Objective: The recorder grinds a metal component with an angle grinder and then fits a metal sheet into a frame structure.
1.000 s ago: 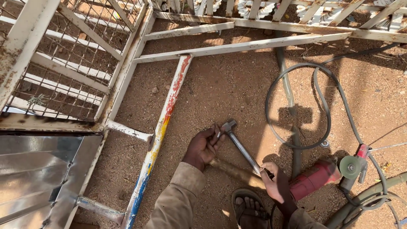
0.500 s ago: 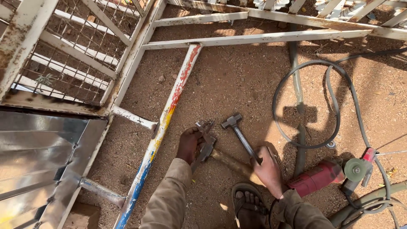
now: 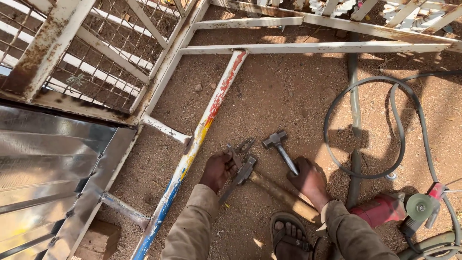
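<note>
Since the earlier frame the right hand (image 3: 308, 178) has come down onto the steel hammer (image 3: 281, 149) lying on the dirt, seemingly closing on its handle. The left hand (image 3: 219, 168) grips pliers (image 3: 239, 166) beside the painted pipe (image 3: 207, 127).

Reddish dirt ground (image 3: 284, 101) carries a painted metal pole (image 3: 202, 139), two hammers (image 3: 279, 147), pliers (image 3: 243, 147), a red angle grinder (image 3: 390, 209) and looped cable (image 3: 365, 130).

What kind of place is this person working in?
Probably an open-air metalworking or welding yard. Bare dirt ground, a white-painted metal gate frame lying flat, a red angle grinder with its cable, and hammers by the left hand and right hand.
</note>
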